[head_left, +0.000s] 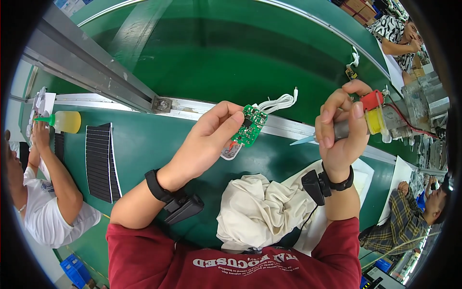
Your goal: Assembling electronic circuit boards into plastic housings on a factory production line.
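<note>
In my left hand (204,139) a small green circuit board (253,126) is pinched between thumb and fingers, its component side showing. A white cable (279,103) lies behind the board, looped into a bundle. Just under the board shows a whitish casing piece (232,151); whether it is joined to the board I cannot tell. My right hand (342,127) is wrapped round a grey dispensing syringe (341,130) with a pointed light-blue tip (302,140), which aims left toward the board but stays apart from it. Yellow tape and a red piece (371,100) sit at its rear end.
Crumpled cream cloth (262,207) lies on the green table before me. A black-striped sheet (100,164) and a yellow bottle (67,121) are at left, near a person in white. A metal post (96,62) rises at the table's far edge. Other people sit at right.
</note>
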`<state>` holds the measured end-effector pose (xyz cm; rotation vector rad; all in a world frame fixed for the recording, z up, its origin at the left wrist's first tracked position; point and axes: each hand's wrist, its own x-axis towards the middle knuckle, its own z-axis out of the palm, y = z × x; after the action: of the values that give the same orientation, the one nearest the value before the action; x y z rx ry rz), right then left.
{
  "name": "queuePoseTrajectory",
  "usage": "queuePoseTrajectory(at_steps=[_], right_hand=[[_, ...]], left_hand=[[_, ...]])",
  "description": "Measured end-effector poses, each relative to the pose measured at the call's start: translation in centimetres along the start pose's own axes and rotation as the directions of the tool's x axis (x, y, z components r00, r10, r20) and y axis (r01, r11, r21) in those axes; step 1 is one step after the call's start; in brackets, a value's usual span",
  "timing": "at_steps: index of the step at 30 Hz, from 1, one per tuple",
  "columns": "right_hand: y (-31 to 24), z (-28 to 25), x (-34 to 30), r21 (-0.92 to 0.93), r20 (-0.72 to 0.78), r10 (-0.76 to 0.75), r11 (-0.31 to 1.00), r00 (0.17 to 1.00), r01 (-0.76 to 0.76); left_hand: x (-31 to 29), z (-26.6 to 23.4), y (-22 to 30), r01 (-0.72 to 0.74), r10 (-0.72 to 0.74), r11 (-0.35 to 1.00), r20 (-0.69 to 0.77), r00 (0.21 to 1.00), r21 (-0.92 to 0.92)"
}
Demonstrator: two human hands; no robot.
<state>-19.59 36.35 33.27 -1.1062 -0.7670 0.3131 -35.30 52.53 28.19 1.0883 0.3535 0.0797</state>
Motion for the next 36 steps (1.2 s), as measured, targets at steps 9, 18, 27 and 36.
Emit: queuePoseTrajectory(at_steps=[9,18,27,36], right_hand=[[-0.2,0.1,-0.1,0.039,-0.021,0.018,0.999,1.0,-0.017],[1.2,-0.2,-0.4,0.075,-0.019,-0.01,0.997,1.0,0.012],[0.2,0.5,-0.7,0.089,-0.084,-0.003,0.996,0.996,0.011],[-1.1,1.6,-0.2,0.003,-0.125,0.004,1.0,0.992,-0.004]], left_hand=[[0.2,0.1,0.0,-0.033,0.033,0.999,-0.026,0.999,0.036],[0.3,-2.0,0.2,-0.018,0.019,0.998,-0.016,1.0,0.067],[-0.4,-2.1,1.0,-0.163,0.214,0.843,-0.042,0.976,0.513],[-1.1,-3.0,3.7,-0.168,0.316,0.471,0.013,0.949,0.866]])
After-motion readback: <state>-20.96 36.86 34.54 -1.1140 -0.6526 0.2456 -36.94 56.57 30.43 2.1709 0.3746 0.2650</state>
